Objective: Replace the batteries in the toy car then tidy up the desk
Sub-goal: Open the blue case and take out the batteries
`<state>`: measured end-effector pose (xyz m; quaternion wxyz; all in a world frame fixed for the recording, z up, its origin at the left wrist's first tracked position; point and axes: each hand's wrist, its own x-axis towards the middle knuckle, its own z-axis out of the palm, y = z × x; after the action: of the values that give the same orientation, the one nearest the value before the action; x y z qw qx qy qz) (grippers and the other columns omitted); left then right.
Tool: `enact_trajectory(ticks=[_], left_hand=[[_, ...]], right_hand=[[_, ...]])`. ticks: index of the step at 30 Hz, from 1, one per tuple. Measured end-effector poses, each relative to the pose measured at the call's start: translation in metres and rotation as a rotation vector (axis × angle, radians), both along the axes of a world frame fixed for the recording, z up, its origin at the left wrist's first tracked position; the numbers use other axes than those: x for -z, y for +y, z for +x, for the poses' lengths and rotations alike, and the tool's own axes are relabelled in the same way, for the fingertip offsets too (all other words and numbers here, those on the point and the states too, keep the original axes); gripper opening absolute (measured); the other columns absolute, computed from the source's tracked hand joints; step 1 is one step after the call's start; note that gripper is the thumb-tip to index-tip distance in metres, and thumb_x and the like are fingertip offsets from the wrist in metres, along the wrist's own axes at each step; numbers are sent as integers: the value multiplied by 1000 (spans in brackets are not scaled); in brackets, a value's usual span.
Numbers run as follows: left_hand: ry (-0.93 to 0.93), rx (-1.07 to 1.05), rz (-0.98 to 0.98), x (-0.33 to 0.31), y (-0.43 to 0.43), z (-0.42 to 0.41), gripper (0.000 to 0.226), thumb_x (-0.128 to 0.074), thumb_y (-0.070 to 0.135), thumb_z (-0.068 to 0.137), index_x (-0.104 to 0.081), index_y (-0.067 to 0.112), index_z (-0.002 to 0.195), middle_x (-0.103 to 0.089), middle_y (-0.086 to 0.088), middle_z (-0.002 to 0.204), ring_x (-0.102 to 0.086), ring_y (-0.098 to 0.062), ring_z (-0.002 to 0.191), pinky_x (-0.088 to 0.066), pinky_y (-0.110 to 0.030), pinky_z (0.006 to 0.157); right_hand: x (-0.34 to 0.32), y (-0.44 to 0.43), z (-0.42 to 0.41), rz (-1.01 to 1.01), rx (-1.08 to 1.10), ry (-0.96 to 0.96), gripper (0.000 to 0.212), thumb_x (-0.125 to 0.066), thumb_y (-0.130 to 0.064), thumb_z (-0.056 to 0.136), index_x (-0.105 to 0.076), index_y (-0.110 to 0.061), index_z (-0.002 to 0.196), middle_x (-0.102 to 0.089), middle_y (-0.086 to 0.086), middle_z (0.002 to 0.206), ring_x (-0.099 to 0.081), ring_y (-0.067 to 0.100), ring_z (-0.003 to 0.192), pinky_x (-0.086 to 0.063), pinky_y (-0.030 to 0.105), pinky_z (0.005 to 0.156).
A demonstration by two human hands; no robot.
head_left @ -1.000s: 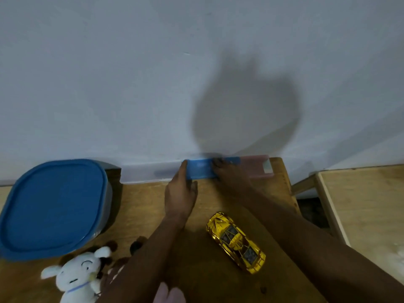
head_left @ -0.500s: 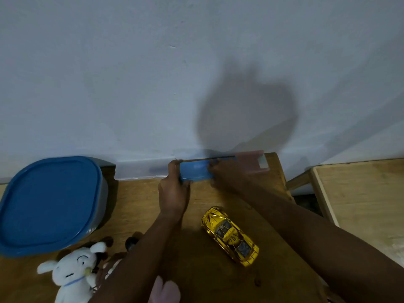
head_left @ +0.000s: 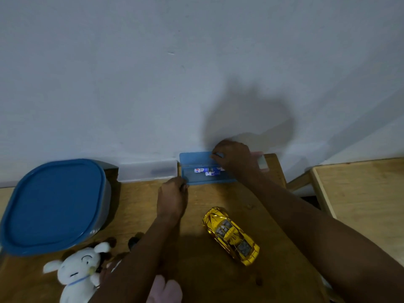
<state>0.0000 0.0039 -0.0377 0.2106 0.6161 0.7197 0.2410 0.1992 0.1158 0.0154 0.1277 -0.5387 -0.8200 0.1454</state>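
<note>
The car [head_left: 230, 235] lies on its wheels mid-desk [head_left: 218, 276], long axis running from far left to near right; its nose seems to point far left, though the dim light makes that unsure. At the desk's far edge, against the wall, a blue case [head_left: 190, 173] stands open, its lid [head_left: 194, 158] raised; inside lie batteries [head_left: 207, 170], their count unclear. The left hand [head_left: 172, 197] pinches the case's near-left corner with curled fingers; the right hand [head_left: 235, 158] grips the lid and hides the case's right end. A clear box [head_left: 146, 170] sits just left of the case; a blue-lidded tub [head_left: 52, 204] fills the left edge; a white plush [head_left: 76, 270] lies at the near-left corner; something pink [head_left: 164, 289] is cut off below.
</note>
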Motion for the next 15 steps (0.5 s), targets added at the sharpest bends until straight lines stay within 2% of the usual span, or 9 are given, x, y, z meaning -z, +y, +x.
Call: enact_trajectory(ticks=[2,4,6,8,12,15], left_hand=[[4,7,-13,0,-1,-3,10,-65,11,94,-75,13,93,-75,-4,91,-61,-10,76,-45,-22,69],[6,8,-18,0,-2,-4,10,-65,12,94,-75,13,92,-75,-4,90,-61,-10,75,-43,-21,70],[-3,-2,-11,0,-2,-4,10,-67,12,94,-77,13,94,-76,-5,91,-64,-13,77,-44,-22,71],[-9,-16,2,0,-3,-3,9,-68,11,93,-77,12,96,-77,-6,92,-67,-16,78,-45,-22,72],[-12,-24,17,2,-4,-1,10,-69,10,92,-77,10,98,-77,-7,94,-64,-12,78,-44,-21,73],[-7,-27,17,3,-5,-2,10,-69,11,93,-77,10,99,-77,-8,95,-67,-15,80,-44,-20,73]], right_hand=[[6,-6,0,122,74,-74,18,-62,-27,88,-71,-16,78,-68,2,86,-61,23,86,-47,32,65],[10,-11,0,180,72,-60,14,-64,-17,83,-66,-15,69,-66,2,75,-61,23,78,-42,28,58],[12,-12,0,167,55,-21,18,-61,-11,82,-59,-14,64,-60,3,67,-57,25,69,-32,28,55],[12,-14,3,161,59,-16,17,-57,-13,85,-59,-16,69,-60,1,69,-56,23,67,-26,26,57],[23,-14,15,171,71,-7,13,-53,-22,92,-66,-21,91,-69,-2,85,-62,18,72,-30,25,63],[24,-15,18,172,-5,7,10,-55,-20,92,-64,-18,91,-68,0,84,-63,22,70,-42,28,59]])
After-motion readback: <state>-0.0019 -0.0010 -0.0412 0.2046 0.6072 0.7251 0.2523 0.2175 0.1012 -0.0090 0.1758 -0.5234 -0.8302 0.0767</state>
